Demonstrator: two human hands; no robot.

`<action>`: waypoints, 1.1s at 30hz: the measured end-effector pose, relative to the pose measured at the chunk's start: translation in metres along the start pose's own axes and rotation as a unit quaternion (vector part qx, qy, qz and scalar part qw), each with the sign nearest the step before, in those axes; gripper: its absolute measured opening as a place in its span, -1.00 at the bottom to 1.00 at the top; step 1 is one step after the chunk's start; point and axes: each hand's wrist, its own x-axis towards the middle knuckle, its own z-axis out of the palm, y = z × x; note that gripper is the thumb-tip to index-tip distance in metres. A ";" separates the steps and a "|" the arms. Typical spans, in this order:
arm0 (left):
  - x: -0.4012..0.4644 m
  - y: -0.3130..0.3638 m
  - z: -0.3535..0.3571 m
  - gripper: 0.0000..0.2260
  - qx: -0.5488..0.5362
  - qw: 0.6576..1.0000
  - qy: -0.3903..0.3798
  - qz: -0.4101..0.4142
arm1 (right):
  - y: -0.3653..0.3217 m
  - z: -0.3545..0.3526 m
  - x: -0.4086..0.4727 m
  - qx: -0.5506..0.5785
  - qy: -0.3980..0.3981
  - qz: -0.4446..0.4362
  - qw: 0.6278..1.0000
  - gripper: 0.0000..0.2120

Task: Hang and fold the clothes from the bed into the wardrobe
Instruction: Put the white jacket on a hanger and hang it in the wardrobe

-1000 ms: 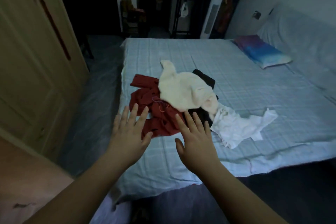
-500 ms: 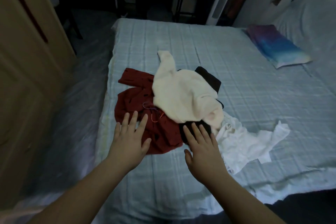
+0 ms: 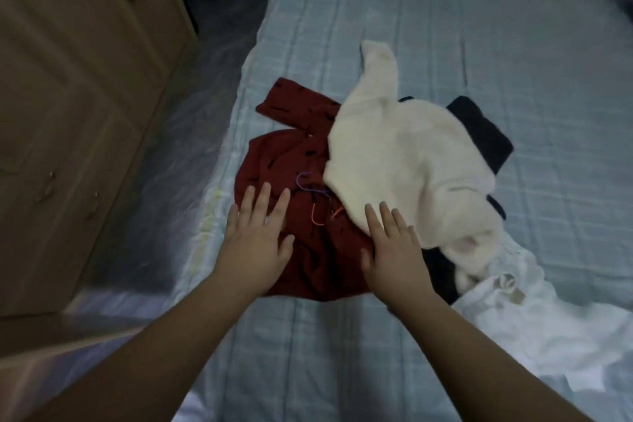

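Here both hands are flat, fingers straight and slightly spread, gripping nothing. The left hand (image 3: 255,243) lies over the near left part of a dark red garment (image 3: 291,161); whether the palm presses the cloth or hovers just above it cannot be told. The right hand (image 3: 394,250) is over the red garment's near right edge, its fingertips at the near border of a cream fluffy sweater (image 3: 404,158).

The red garment runs lengthwise away from the hands, its sleeve pointing up and to the left beyond the left hand's fingertips. A loop of purple and orange cord (image 3: 317,199) lies on it between the two hands. The cream sweater overlaps the red one just beyond the right hand; its long axis slants from a raised sleeve far ahead down to the right of that hand. A black garment (image 3: 483,134) shows from under the cream sweater, beyond and right of the right hand. A white shirt (image 3: 520,315) is crumpled to the right of the right forearm. All rest on the bed (image 3: 342,353) with its pale checked sheet. The wardrobe (image 3: 68,96) stands left of the left arm, doors closed.
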 end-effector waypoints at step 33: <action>0.051 0.087 0.074 -0.27 -0.116 0.993 -0.028 0.007 | 0.092 0.013 0.081 0.291 0.096 0.146 0.941 -0.77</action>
